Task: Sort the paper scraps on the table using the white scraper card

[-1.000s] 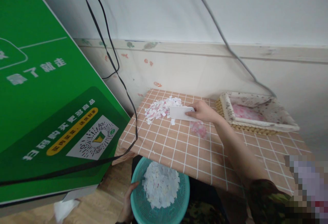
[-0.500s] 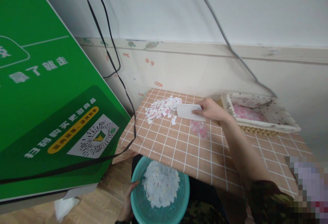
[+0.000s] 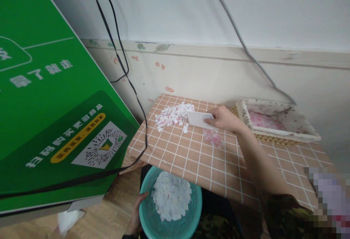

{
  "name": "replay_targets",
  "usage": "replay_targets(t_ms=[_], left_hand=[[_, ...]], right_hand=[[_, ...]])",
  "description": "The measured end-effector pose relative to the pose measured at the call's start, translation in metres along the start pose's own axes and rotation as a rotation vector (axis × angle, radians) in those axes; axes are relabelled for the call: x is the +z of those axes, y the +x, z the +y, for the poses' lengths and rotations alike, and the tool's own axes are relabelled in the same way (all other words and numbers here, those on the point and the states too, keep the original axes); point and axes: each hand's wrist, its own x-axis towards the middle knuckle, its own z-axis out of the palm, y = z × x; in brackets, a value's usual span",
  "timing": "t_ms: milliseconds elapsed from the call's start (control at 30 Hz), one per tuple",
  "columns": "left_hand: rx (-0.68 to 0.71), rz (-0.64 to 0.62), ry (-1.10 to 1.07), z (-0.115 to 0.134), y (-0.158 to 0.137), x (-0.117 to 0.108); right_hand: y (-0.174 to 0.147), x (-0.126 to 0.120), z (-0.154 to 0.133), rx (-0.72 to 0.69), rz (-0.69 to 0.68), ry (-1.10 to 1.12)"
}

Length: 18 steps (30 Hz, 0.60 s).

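My right hand (image 3: 222,118) is closed on a flat white scraper (image 3: 197,120), which has a small hole near the gripped end. The scraper's far edge meets the right side of a pile of white and pinkish paper scraps (image 3: 172,115) on the table. Just below the scraper lies a small heap of pink translucent pieces (image 3: 212,137). My left hand (image 3: 138,209) grips the left rim of a turquoise plastic basket (image 3: 197,209), its thumb over the edge. White paper scraps (image 3: 171,197) fill the middle of the basket, below the table's front edge.
A brown checked cloth covers the table (image 3: 186,162). At the back right stands a fabric-lined wicker basket (image 3: 287,131) with pink pieces inside. A large green box (image 3: 41,96) rises on the left, with a black strap (image 3: 138,100) hanging before it. The wall closes off the back.
My right hand and the scraper have shifted very slightly, the scraper's far end a touch further left. My left hand and the turquoise basket stay where they were.
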Motion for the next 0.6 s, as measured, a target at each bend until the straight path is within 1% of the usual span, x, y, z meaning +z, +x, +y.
replay_targets(t_ms=[100, 233, 367, 500, 600], left_hand=[[-0.015, -0.003, 0.008, 0.004, -0.001, 0.001], [-0.026, -0.001, 0.017, 0.004, -0.002, 0.003], [-0.031, 0.003, 0.016, 0.004, -0.004, 0.003], [-0.027, 0.009, 0.017, 0.005, -0.004, 0.003], [-0.021, 0.014, 0.02, 0.006, -0.004, 0.003]], right_hand=[[0.001, 0.003, -0.008, -0.003, 0.017, -0.001], [0.004, 0.009, -0.013, -0.046, -0.018, -0.019], [0.0, 0.004, -0.012, -0.039, -0.019, -0.069], [-0.001, 0.002, -0.016, -0.02, 0.018, -0.086], [0.001, 0.007, -0.018, -0.053, -0.017, -0.058]])
